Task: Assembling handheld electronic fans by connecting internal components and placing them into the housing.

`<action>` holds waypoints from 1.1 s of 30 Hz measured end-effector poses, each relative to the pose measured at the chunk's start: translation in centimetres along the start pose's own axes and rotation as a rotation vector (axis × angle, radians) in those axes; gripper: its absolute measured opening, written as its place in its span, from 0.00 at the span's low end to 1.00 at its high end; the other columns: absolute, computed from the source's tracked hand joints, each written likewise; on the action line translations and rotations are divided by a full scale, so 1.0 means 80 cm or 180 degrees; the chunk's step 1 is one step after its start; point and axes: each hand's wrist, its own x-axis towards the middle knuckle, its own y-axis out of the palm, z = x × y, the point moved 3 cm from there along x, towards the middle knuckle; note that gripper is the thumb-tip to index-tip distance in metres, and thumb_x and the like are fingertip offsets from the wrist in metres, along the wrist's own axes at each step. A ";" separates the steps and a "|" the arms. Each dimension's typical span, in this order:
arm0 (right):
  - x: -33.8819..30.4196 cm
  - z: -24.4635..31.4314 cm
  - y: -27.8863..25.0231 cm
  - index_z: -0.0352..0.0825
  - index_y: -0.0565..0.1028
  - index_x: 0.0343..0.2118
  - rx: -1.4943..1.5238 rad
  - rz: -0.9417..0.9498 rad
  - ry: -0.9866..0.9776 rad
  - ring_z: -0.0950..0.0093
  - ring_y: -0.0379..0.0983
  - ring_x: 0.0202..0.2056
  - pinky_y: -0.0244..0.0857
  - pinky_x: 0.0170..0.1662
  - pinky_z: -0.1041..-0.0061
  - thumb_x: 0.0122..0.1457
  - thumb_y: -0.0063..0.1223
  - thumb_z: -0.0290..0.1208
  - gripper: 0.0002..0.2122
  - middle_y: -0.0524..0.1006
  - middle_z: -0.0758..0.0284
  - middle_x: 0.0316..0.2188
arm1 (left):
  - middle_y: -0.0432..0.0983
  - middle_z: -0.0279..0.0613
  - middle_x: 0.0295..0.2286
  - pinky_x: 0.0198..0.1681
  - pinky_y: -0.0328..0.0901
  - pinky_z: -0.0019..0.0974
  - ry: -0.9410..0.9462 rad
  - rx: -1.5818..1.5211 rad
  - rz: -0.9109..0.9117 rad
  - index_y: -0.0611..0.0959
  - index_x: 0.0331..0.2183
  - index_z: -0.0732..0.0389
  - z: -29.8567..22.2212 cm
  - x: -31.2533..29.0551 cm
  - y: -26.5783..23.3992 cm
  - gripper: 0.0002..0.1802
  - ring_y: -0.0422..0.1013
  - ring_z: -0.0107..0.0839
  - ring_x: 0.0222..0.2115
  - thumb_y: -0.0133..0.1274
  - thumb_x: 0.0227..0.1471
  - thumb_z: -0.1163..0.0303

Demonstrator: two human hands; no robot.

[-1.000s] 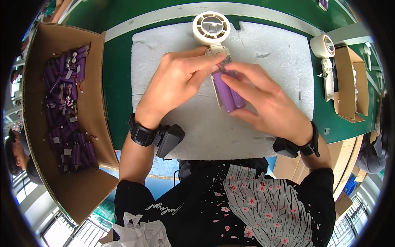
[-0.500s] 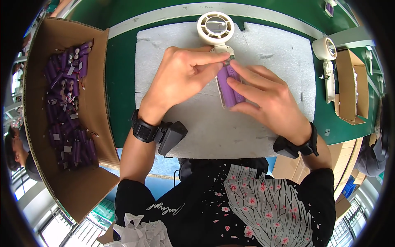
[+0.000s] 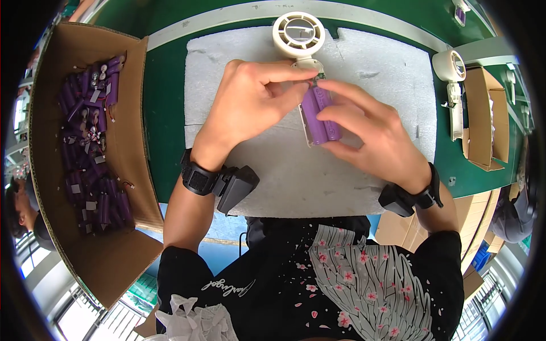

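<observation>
A cream handheld fan [image 3: 298,35] lies on the white foam pad with its handle open toward me. Inside the handle sits a purple battery pack [image 3: 319,116] of two cells side by side. A small green circuit board [image 3: 319,76] shows at the top of the handle, partly behind fingers. My left hand [image 3: 242,102] pinches at the fan's neck, its index finger and thumb beside the board. My right hand [image 3: 375,133] is curved around the battery pack, index fingertip near the board, the other fingers and thumb along the right cell.
A cardboard box [image 3: 128,148] full of purple battery packs [image 3: 94,142] with wires stands at left. The foam pad [image 3: 273,182] lies on a green table [image 3: 165,113]. On the right are another cream fan [image 3: 449,66] and a smaller cardboard box [image 3: 480,119].
My right hand's fingers have shifted slightly on the battery pack, showing more of its cells. The left hand stays at the fan's neck with its thumb moved a little.
</observation>
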 end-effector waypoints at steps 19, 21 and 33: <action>0.020 0.002 0.002 0.35 0.70 0.34 0.0312 0.0386 0.0698 0.66 0.72 0.41 0.71 0.44 0.71 0.36 0.66 0.18 0.20 0.66 0.65 0.47 | 0.81 0.42 0.24 0.24 0.66 0.26 -0.0141 0.0069 0.0157 0.87 0.36 0.56 0.004 0.002 -0.004 0.14 0.71 0.23 0.18 0.61 0.42 0.70; 0.022 0.001 0.004 0.36 0.70 0.36 0.0436 0.0401 0.0775 0.67 0.71 0.42 0.69 0.45 0.71 0.36 0.66 0.18 0.22 0.65 0.65 0.47 | 0.81 0.41 0.23 0.23 0.66 0.26 -0.0170 0.0000 0.0222 0.86 0.37 0.56 0.003 0.001 -0.006 0.15 0.70 0.23 0.17 0.62 0.41 0.70; 0.010 -0.014 -0.005 0.38 0.69 0.41 0.0374 0.0294 0.0680 0.65 0.65 0.47 0.62 0.47 0.70 0.35 0.71 0.25 0.27 0.67 0.66 0.45 | 0.76 0.35 0.24 0.25 0.62 0.28 0.0070 -0.0262 0.0376 0.85 0.40 0.55 0.010 0.000 0.002 0.24 0.63 0.23 0.21 0.69 0.34 0.68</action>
